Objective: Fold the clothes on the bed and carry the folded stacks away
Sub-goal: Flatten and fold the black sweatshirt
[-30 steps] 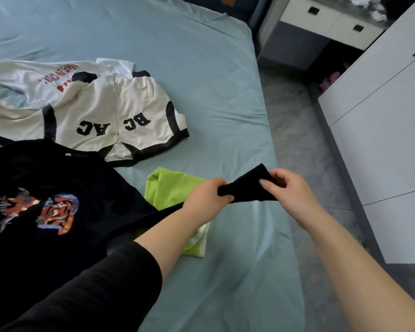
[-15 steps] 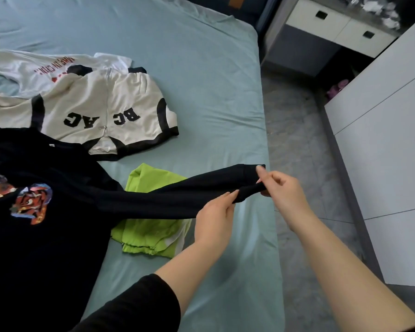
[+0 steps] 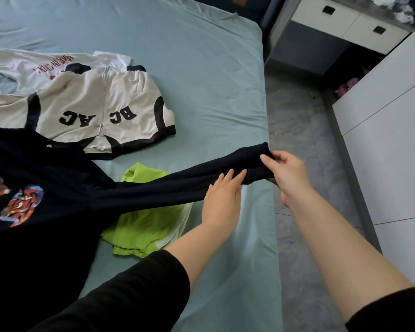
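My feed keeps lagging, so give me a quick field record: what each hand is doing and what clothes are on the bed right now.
right hand: grips the cuff end of the black shirt's sleeve
left hand: fingers flat on the sleeve, nearer the body
sleeve: stretched out over the green garment
black shirt: spread on the bed, print facing up
white shorts: unfolded, behind the shirt
white shirt: unfolded, farthest back
folded stacks: none visible

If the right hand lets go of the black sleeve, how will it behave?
Likely floppy: the sleeve sags between shirt body and right hand. Probably light, since a fingertip grip holds it out. It would drop onto the green garment.
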Available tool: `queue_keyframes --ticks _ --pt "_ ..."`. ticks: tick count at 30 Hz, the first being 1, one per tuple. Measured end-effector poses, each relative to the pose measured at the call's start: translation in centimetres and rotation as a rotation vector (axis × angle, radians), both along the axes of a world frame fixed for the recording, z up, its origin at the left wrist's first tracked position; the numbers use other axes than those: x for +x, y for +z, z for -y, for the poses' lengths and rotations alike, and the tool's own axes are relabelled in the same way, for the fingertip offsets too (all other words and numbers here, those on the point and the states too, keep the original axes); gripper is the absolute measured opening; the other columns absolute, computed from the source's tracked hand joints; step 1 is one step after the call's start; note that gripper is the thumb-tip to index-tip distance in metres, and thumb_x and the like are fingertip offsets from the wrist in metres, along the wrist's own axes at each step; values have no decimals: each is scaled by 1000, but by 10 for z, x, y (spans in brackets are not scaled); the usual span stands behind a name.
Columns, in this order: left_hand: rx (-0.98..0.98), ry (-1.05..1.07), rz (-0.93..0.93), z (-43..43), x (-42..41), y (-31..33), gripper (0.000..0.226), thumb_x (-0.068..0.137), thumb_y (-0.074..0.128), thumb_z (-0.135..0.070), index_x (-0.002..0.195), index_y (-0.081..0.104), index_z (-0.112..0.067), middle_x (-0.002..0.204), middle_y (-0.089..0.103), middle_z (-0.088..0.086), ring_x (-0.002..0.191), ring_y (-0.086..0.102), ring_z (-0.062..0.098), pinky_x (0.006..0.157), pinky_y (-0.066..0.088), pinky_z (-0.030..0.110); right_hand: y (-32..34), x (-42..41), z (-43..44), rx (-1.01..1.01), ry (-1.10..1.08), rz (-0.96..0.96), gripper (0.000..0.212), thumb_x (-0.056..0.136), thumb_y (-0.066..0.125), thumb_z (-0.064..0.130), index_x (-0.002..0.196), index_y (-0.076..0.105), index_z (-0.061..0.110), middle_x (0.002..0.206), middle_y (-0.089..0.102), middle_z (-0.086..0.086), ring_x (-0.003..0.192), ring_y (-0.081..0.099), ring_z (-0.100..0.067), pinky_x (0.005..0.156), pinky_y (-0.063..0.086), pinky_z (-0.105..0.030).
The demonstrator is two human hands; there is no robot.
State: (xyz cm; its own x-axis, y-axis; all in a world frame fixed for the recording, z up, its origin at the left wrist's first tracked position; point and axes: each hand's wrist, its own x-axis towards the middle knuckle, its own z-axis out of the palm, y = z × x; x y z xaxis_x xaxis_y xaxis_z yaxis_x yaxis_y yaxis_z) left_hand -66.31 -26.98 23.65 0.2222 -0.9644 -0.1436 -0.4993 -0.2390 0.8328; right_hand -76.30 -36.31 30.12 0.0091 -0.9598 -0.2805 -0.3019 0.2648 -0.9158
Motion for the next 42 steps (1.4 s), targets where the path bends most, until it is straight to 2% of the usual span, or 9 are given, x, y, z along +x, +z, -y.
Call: queue_keyframes --ticks 7,10,18,22,25,30,34,37,42 --pt "45 -4 84 3 -6 -13 59 101 38 -20 152 16 -40 162 14 -5 149 8 18 118 14 53 -28 9 9 -225 -83 5 18 96 51 17 91 48 34 82 69 12 79 64 -1 75 53 -23" --pt "134 -35 34 3 -1 -31 64 98 43 -17 152 16 -37 162 12 1 149 9 21 118 20 47 -50 1 10 -47 -169 74 10 97 50 18 102 48 27 94 65 7 85 63 -9 76 55 -35" --pt "97 30 -126 13 6 -50 84 91 61 -31 153 4 -40 163 2 -7 146 22 18 109 36 40 -54 3 11 108 -137 177 13 94 58 16 93 55 28 93 69 0 84 68 -14 61 55 -28" --pt "75 138 -197 29 12 -45 69 93 53 -28 151 17 -41 157 27 -9 134 42 18 101 43 37 -50 20 -2 175 20 264 10 93 59 12 99 58 20 94 73 -4 85 71 -17 67 57 -28" --pt "70 276 -398 32 32 -44 48 93 44 -19 138 42 -39 129 60 -8 112 58 16 88 45 29 -52 32 -13 212 32 445 11 94 59 24 102 61 18 102 74 -2 93 71 -14 76 57 -26" --pt "8 368 -544 9 104 -53 24 96 47 -19 115 58 -27 82 61 -13 73 55 5 62 40 12 -110 69 -68 616 -99 350 50 96 41 52 97 64 7 89 74 -9 78 72 -16 71 50 -29" --pt "16 499 -631 -28 199 -67 9 96 54 -27 97 62 -23 84 64 -9 85 60 12 73 47 18 -170 171 -133 915 105 389 72 87 36 70 109 64 8 103 74 -9 94 71 -18 82 50 -34" --pt "85 602 -736 -65 283 -86 3 90 64 -28 88 63 -27 93 70 0 92 67 18 86 57 38 -206 256 -165 950 -29 607 70 83 46 69 120 54 10 108 72 -9 101 67 -21 84 50 -38" --pt "216 708 -792 -136 426 -139 14 85 72 -21 91 63 -30 94 68 -8 87 64 11 78 59 33 -259 348 -193 854 -492 849 42 88 58 50 108 51 14 127 53 -8 125 51 -25 98 44 -41"
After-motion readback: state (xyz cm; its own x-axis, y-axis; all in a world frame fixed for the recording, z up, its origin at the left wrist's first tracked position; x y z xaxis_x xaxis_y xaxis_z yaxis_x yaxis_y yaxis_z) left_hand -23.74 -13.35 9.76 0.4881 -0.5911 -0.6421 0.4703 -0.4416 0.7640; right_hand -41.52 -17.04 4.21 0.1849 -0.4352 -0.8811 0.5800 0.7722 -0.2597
